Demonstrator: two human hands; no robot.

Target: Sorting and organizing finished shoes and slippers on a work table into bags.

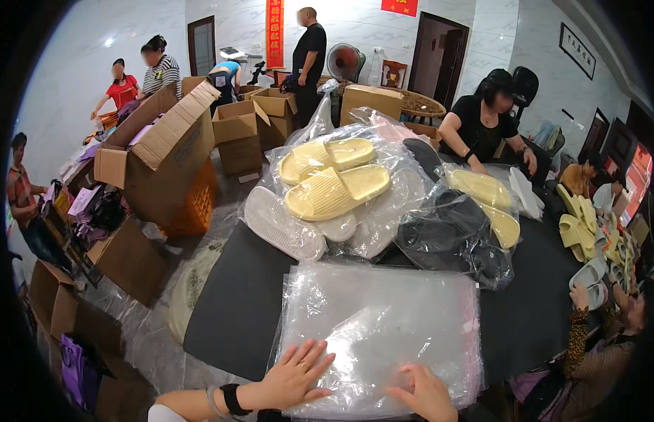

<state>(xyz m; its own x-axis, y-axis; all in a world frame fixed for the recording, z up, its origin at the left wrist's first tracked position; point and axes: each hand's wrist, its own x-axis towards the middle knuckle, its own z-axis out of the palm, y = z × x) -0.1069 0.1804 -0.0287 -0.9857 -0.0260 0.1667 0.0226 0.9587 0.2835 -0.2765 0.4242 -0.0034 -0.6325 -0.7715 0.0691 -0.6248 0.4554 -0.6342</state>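
Note:
My left hand (295, 378) lies flat with fingers spread on a stack of clear plastic bags (383, 309) at the table's near edge. A ring and a black wristband show on that arm. On the same stack, to the right, my right hand (424, 395) rests with fingers slightly bent, thumb apart, and nothing visible in it. Just beyond the bags is a heap of slippers in clear plastic: a yellow pair (339, 184) on top, a grey slipper (283, 224) at the left, dark bagged slippers (446, 235) and another yellow pair (490, 204) at the right.
The table (235, 302) has a dark top. Across it a person in black (481, 126) reaches toward bagged slippers. At the right, another person's hand (580, 299) holds grey slippers (589, 281) near loose yellow ones (580, 225). Cardboard boxes (158, 151) and an orange crate (193, 204) stand left.

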